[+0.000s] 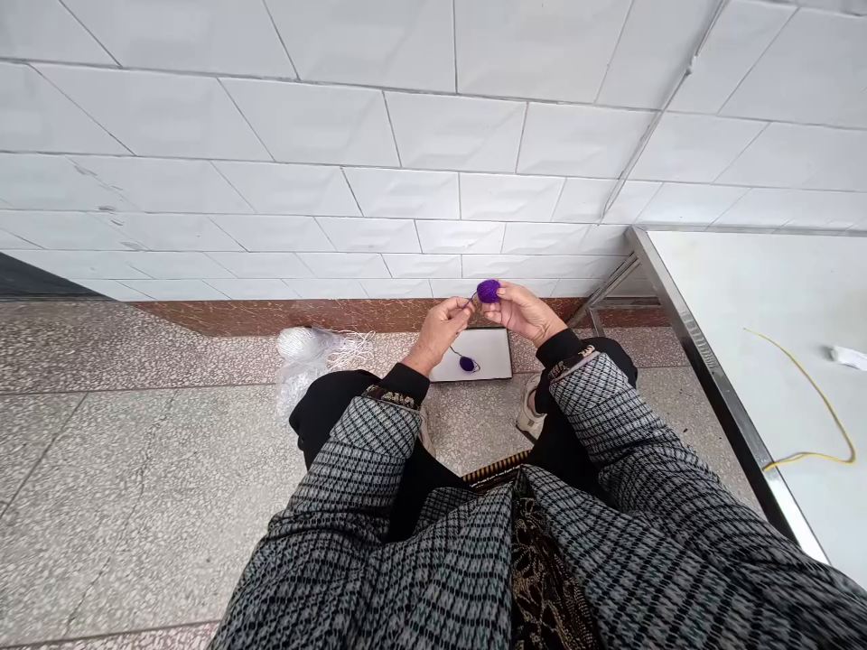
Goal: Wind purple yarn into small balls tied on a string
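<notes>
A small ball of purple yarn (488, 291) is held up in the fingers of my right hand (523, 311). My left hand (443, 327), just to the left, pinches the strand of purple yarn that runs to that ball. From the left hand the strand drops to a second, darker purple bundle of yarn (467, 364). That bundle lies in a shallow white tray (498, 341) with a dark rim, on the floor below my hands.
White yarn in a clear plastic bag (304, 348) lies on the speckled floor (203, 487) to the left. A metal-edged white table (745, 289) stands at the right, with a yellow cord (823, 393) and a small white object (848, 357) on it. A tiled wall (420, 126) rises ahead.
</notes>
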Demonstrator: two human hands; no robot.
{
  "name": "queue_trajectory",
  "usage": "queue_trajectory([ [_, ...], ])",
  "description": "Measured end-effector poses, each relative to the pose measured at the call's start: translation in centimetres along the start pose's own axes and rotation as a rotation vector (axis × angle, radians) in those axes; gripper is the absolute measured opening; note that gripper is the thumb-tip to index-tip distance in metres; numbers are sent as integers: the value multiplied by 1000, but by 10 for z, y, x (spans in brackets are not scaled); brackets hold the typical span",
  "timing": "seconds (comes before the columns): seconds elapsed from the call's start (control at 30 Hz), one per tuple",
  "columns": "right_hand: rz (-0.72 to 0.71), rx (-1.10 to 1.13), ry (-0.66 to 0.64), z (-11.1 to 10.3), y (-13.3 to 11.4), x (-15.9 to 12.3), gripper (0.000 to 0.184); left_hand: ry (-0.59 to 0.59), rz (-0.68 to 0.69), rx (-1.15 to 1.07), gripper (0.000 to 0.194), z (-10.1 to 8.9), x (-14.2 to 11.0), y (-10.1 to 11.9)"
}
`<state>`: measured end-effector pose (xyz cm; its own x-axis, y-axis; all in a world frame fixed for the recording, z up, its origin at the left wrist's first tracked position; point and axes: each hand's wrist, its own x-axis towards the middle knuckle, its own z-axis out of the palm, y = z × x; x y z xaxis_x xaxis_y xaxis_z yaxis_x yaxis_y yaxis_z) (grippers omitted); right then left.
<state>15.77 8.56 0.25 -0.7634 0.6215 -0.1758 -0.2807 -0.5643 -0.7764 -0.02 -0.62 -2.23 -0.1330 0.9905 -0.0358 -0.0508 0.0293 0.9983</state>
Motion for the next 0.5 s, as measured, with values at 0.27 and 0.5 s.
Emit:
queue_trajectory([
  [0.27, -35, 52, 86, 4, 1, 1, 23, -47, -124, -168, 28, -2, -3, 3],
  [0.5, -74, 10, 155, 7, 5, 4, 28, 24, -42, -47, 15, 4, 1, -5],
])
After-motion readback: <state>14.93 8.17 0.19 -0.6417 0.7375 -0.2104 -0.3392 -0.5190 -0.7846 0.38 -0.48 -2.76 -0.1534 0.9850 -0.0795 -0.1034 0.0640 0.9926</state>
